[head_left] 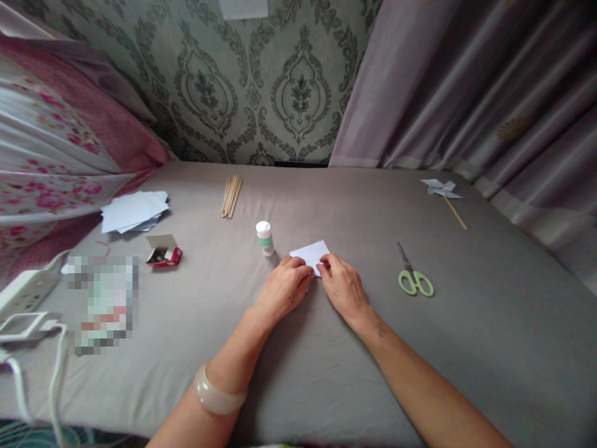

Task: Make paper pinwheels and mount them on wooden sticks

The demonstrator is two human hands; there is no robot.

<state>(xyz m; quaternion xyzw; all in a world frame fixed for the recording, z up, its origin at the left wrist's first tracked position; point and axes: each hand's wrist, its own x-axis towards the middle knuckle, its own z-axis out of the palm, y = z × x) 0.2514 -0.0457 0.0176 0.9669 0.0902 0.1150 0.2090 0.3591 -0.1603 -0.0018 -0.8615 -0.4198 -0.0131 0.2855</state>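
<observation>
A small sheet of white paper [311,252] lies between my hands near the middle of the cloth-covered surface. My left hand [286,281] has its fingers closed on the paper's near left edge. At the near right edge, my right hand [344,283] pinches the same sheet between thumb and fingers. The fingers partly hide the near edge, so I cannot tell whether it is folded. Just beyond my left hand a white bottle with a green label [264,238] stands upright. Scissors with light green handles [415,281] lie to the right of my right hand.
A paper pinwheel on a stick [441,188] lies at the far right. Wooden sticks [231,196] are bundled at the back. On the left are a stack of white paper [135,210], an open small red box [164,255] and a power strip [30,291] with cables.
</observation>
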